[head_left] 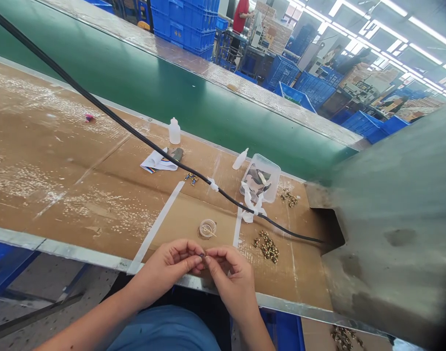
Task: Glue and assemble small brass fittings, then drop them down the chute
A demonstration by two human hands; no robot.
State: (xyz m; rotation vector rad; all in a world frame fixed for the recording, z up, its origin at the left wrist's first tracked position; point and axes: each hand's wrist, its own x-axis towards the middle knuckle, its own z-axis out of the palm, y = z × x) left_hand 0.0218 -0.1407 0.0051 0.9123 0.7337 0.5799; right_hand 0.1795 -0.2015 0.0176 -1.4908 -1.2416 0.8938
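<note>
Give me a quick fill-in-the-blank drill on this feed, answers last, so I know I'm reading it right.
1. The left hand and right hand hold a small part at their ____.
2. The cable slanting across the view is ____.
3. The long surface beyond the brown bench is ____.
4. The stacked crates are ____.

Missing words: fingertips; black; green; blue.

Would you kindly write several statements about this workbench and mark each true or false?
1. The left hand and right hand pinch a tiny dark piece. True.
2. The round clear plastic cup stands between two white tape strips. True.
3. The rectangular clear plastic box is empty. False: camouflage-patterned material lies in the box.
4. The pile of small gold-and-dark pieces nearest the right hand lies left of the cup. False: the pile lies to its right.
</note>
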